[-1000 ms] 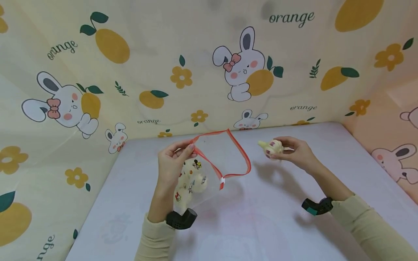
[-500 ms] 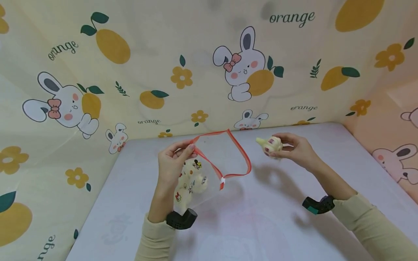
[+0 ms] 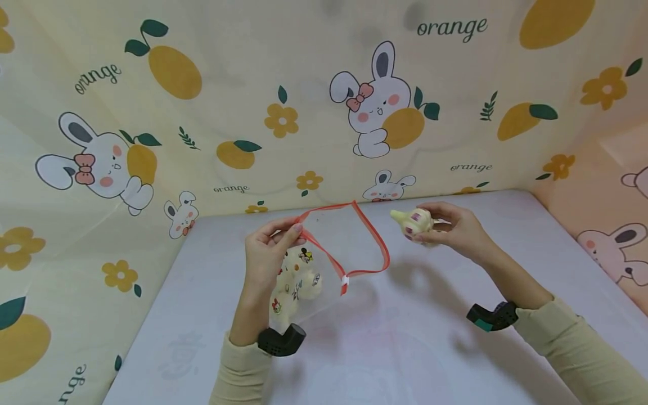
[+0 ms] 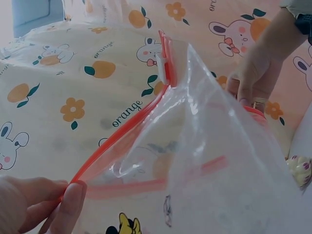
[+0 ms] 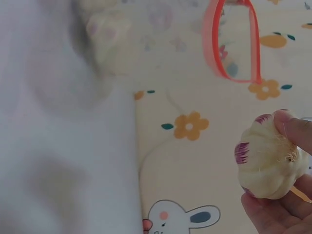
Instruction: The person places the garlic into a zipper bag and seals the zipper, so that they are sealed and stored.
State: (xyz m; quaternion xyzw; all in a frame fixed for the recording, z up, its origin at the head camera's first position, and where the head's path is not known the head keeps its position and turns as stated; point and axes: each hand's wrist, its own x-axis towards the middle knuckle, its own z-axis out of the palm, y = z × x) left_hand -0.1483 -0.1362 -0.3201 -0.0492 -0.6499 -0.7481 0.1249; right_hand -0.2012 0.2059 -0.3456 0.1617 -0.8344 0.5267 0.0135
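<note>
My left hand (image 3: pixel 270 247) pinches the red-orange rim of a clear slider zip bag (image 3: pixel 331 298) with printed cartoon figures. The bag's mouth gapes, its white slider (image 3: pixel 345 279) hanging at the near corner. Several pale garlic bulbs (image 3: pixel 306 284) lie low in the bag, seen through the plastic; the right wrist view shows one of these garlic bulbs (image 5: pixel 109 36) with purple patches. To the right of the mouth, my right hand (image 3: pixel 458 230) grips another garlic bulb (image 3: pixel 416 223) between thumb and fingers. Its stem points left, and the right wrist view shows its root end (image 5: pixel 291 157).
A white-covered table (image 3: pixel 405 349) lies under both hands. Behind it rises a cloth backdrop (image 3: pixel 304 73) printed with rabbits, oranges and flowers, and a peach cloth (image 3: pixel 607 185) stands along the right side. Black wrist cameras (image 3: pixel 280 340) sit on both wrists.
My right hand has shifted slightly left and up with the garlic bulb, closer to the bag's mouth. The left hand and the bag have stayed in place.
</note>
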